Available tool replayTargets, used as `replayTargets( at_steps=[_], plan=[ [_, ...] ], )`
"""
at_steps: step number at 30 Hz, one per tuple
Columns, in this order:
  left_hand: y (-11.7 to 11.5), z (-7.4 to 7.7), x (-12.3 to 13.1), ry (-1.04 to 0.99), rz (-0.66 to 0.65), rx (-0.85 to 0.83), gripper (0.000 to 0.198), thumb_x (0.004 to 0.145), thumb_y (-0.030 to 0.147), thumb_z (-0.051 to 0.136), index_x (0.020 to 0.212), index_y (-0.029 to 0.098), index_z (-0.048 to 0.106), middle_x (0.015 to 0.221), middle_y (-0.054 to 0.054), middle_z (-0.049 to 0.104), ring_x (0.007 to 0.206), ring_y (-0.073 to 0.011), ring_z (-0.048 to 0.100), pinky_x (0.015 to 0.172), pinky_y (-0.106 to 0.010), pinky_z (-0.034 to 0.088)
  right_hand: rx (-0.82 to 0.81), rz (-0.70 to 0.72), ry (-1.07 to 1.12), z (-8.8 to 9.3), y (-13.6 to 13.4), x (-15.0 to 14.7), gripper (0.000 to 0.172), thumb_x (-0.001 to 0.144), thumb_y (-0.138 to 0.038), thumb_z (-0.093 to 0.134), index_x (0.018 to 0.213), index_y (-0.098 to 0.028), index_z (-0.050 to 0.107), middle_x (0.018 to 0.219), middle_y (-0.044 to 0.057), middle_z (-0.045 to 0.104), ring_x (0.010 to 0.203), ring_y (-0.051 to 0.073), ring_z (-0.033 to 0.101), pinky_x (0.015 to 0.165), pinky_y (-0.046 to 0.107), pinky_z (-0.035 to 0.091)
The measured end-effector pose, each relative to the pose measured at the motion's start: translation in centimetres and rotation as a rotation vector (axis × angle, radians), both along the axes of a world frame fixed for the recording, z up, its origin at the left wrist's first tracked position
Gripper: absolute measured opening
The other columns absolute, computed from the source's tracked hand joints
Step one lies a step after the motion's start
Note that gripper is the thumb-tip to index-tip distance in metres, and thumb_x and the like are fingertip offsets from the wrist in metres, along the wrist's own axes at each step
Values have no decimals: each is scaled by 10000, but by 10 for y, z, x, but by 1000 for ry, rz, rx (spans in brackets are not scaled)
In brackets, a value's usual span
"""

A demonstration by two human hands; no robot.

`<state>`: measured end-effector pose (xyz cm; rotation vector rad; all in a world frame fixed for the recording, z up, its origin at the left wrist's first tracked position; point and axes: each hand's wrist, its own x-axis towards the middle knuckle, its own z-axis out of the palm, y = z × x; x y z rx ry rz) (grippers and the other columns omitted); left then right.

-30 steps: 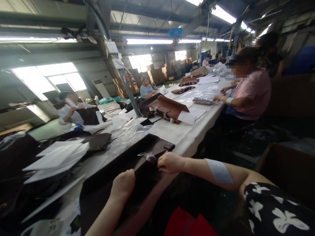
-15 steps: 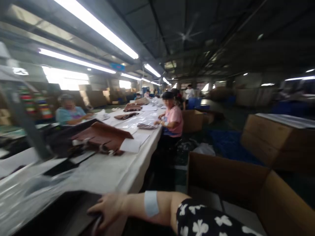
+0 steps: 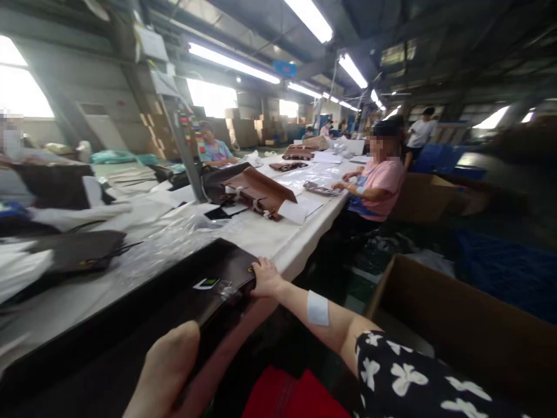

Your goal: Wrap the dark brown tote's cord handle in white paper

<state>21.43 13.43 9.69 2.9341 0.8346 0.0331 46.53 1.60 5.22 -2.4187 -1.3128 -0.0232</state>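
Note:
A large dark brown bag (image 3: 113, 331) lies along the near edge of the table, with a small label and a clear plastic-wrapped piece on its face. My right hand (image 3: 266, 277) grips the bag's far right corner, fingers bent over the edge beside a small gold-coloured fitting. Lower down, my left hand (image 3: 172, 357) rests against the bag's near side; its fingers are turned away and hidden.
Clear plastic film (image 3: 169, 249) and a brown flap bag (image 3: 261, 194) lie further along the white-covered table (image 3: 278, 235). A metal post (image 3: 185, 145) rises from it. A co-worker in pink (image 3: 380, 186) sits at the right edge. An open carton (image 3: 452, 313) stands on my right.
My view has swung left and down, bringing my left hand and more of the dark bag into sight. My right hand stays at the bag, now on its far corner.

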Motion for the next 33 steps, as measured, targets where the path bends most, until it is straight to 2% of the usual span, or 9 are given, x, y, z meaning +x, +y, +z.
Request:
replayTargets(
  at_steps=[4, 9, 11, 17, 23, 26, 28, 31, 33],
  plan=[
    [-18, 26, 2, 151, 13, 141, 390, 859, 48, 277, 863, 106, 662, 842, -165, 690, 833, -293, 677, 738, -395, 518, 5, -47, 109, -4, 0, -7, 1181, 482, -568, 784, 1472, -168, 281, 1535, 218, 167, 1405, 413, 165, 1119, 528, 194],
    [-21, 31, 10, 155, 6, 167, 403, 865, 49, 256, 873, 102, 656, 850, -162, 694, 841, -308, 681, 730, -417, 538, 124, -11, 77, -11, -2, -16, 1245, 476, -593, 780, 1507, -260, 166, 1568, 145, 84, 1419, 350, 132, 1125, 533, 117],
    [-24, 32, 8, 137, 8, 173, 395, 866, 50, 268, 871, 98, 660, 853, -163, 695, 837, -302, 683, 733, -404, 539, 171, -76, 39, -14, 3, -18, 1138, 530, -536, 768, 1491, -244, 232, 1551, 159, 141, 1396, 351, 185, 1117, 515, 132],
    [-43, 35, 19, 145, 38, 127, 391, 857, 33, 298, 893, 71, 686, 888, -191, 697, 868, -305, 683, 746, -390, 530, 178, -281, 67, -24, 31, -13, 557, 745, -275, 597, 1298, -240, 544, 1388, 180, 422, 1221, 337, 426, 1008, 445, 286],
    [-51, 34, 21, 136, 82, 81, 333, 878, 125, 362, 928, 43, 681, 930, -212, 686, 921, -319, 662, 794, -410, 517, 229, -316, 82, -26, 38, -9, 437, 805, -235, 516, 1236, -203, 578, 1283, 150, 505, 1201, 286, 440, 1051, 431, 256],
    [-36, 39, -8, 6, 114, -1, 390, 871, 426, 491, 996, 106, 677, 1005, -161, 691, 968, -295, 643, 854, -389, 501, 200, -238, 92, -22, 23, -7, 615, 729, -283, 622, 1314, -137, 500, 1366, 178, 427, 1293, 309, 348, 1090, 430, 248],
    [-22, 41, -44, -225, 202, -116, 450, 866, 518, 459, 1063, 171, 667, 1071, -94, 695, 998, -242, 638, 888, -336, 489, 266, -195, 70, -17, 4, -13, 729, 689, -326, 672, 1326, -47, 454, 1386, 227, 399, 1317, 332, 319, 1104, 448, 259],
    [-11, 34, -107, -564, 528, -138, 455, 868, 499, 409, 1093, 188, 654, 1053, -62, 702, 950, -206, 650, 877, -300, 491, 622, -141, 30, -9, -30, -42, 453, 831, -358, 540, 1180, -69, 537, 1177, 188, 568, 1165, 266, 483, 1046, 431, 366],
    [-13, 21, -143, -665, 800, -85, 490, 845, 506, 410, 1116, 166, 636, 1042, -90, 700, 907, -229, 660, 853, -332, 505, 734, 23, 113, -2, -49, -74, 250, 883, -343, 488, 996, -154, 607, 988, 120, 629, 991, 222, 567, 940, 392, 455]
  ],
)
